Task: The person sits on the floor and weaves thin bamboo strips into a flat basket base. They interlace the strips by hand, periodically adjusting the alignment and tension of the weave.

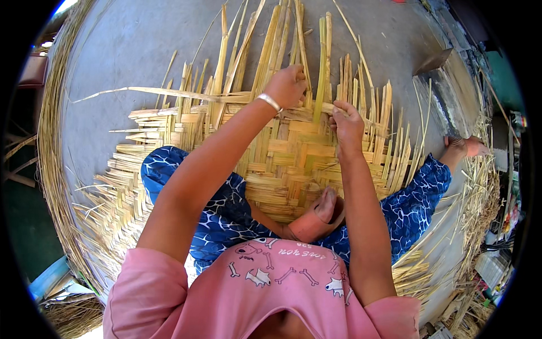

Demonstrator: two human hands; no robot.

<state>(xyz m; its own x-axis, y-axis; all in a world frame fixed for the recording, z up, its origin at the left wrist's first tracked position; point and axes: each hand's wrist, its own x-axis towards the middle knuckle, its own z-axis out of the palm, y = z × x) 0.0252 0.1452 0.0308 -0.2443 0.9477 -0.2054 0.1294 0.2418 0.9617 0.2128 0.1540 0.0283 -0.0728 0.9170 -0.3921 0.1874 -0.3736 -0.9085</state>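
Observation:
A woven mat of flattened straw-coloured reed strips lies on the floor before me, its loose strip ends fanning away at the far edge. My left hand, with a pale bangle at the wrist, is closed at that edge among the upright strips; its fingertips are partly hidden, and it appears to grip a strip there. To its right, my right hand pinches a crosswise reed strip beside a greener upright strip. A long crosswise strip runs out leftward from beneath my left wrist.
My bare foot rests on the mat; my other leg stretches right. Long loose reeds lie along the left side. A worn board or block stands at the far right, with straw litter nearer me. Grey floor surrounds the mat.

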